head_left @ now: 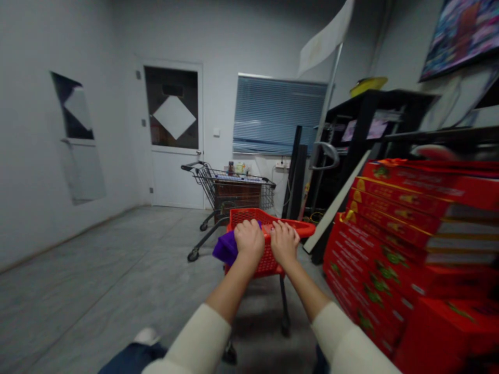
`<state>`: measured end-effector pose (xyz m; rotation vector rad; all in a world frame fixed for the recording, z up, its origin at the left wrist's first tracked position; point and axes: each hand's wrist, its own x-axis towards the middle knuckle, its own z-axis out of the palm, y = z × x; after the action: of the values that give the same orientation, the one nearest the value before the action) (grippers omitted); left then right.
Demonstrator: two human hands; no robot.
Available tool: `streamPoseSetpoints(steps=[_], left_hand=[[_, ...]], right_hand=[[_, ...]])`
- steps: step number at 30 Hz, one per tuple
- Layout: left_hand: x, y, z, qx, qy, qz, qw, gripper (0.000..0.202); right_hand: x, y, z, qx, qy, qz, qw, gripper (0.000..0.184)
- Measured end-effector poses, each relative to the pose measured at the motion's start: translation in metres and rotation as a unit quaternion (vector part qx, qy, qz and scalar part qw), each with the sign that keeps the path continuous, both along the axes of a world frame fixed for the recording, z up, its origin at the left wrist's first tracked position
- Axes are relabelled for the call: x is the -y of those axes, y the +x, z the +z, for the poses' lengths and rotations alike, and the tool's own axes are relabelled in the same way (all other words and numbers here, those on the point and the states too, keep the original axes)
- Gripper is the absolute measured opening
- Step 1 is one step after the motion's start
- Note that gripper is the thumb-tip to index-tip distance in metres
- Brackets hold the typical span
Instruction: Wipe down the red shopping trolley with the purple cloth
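A small red plastic shopping cart stands right in front of me on the grey floor. My left hand is closed over the near rim of its basket and also bunches a purple cloth that hangs off the cart's left side. My right hand is closed on the same rim, beside the left one. Both arms wear cream sleeves.
A metal shopping cart with a brown box stands just beyond. Stacked red cartons crowd the right side, with a black shelf behind. A white door and a window blind are on the far wall. Open floor lies left.
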<state>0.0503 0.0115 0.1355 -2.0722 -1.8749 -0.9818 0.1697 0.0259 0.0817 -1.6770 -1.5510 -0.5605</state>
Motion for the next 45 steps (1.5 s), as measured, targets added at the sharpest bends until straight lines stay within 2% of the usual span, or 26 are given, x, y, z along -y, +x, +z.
streamPoseSetpoints(steps=[4, 8, 12, 16, 20, 25, 28, 30, 36, 39, 42, 45], left_hand=[[-0.003, 0.006, -0.004, -0.005, 0.01, -0.018, 1.0, 0.028], [0.001, -0.02, -0.01, -0.045, 0.033, -0.069, 0.996, 0.032], [0.0, -0.054, -0.009, -0.037, 0.012, -0.05, 0.998, 0.035], [-0.006, -0.071, -0.008, -0.005, -0.005, 0.002, 1.0, 0.035], [-0.005, -0.059, -0.015, 0.023, 0.036, 0.057, 0.997, 0.035], [0.005, -0.017, -0.019, 0.044, 0.056, -0.013, 0.997, 0.037], [0.007, -0.004, -0.013, -0.001, 0.052, -0.048, 0.997, 0.036], [0.002, -0.007, -0.005, -0.037, 0.04, -0.061, 0.997, 0.035], [-0.034, -0.052, 0.022, -0.096, -0.084, -0.029, 0.991, 0.042], [-0.045, -0.073, 0.028, -0.103, -0.124, -0.008, 0.987, 0.041], [-0.04, -0.082, 0.018, -0.086, -0.076, 0.014, 0.993, 0.039], [-0.024, -0.074, -0.005, -0.051, 0.025, 0.039, 0.998, 0.036]], right_hand=[[0.006, 0.003, 0.008, 0.013, -0.032, 0.02, 0.999, 0.044], [0.012, 0.027, 0.02, 0.056, -0.06, 0.059, 0.995, 0.043], [0.014, 0.039, 0.022, 0.037, -0.066, 0.052, 0.996, 0.041], [0.014, 0.022, 0.018, 0.015, -0.078, 0.068, 0.995, 0.04], [0.014, 0.0, 0.016, 0.015, -0.053, 0.047, 0.997, 0.04], [0.015, -0.01, 0.014, 0.024, -0.031, 0.037, 0.999, 0.04], [0.016, -0.008, 0.013, 0.032, -0.035, 0.032, 0.998, 0.04], [0.016, -0.006, 0.014, 0.035, -0.04, 0.03, 0.998, 0.039], [0.016, -0.004, 0.014, 0.02, -0.047, 0.047, 0.998, 0.04], [0.016, -0.005, 0.013, 0.016, -0.038, 0.05, 0.998, 0.042], [0.016, -0.007, 0.013, 0.011, -0.024, 0.05, 0.998, 0.042], [0.016, -0.009, 0.012, 0.007, -0.009, 0.047, 0.999, 0.041]])
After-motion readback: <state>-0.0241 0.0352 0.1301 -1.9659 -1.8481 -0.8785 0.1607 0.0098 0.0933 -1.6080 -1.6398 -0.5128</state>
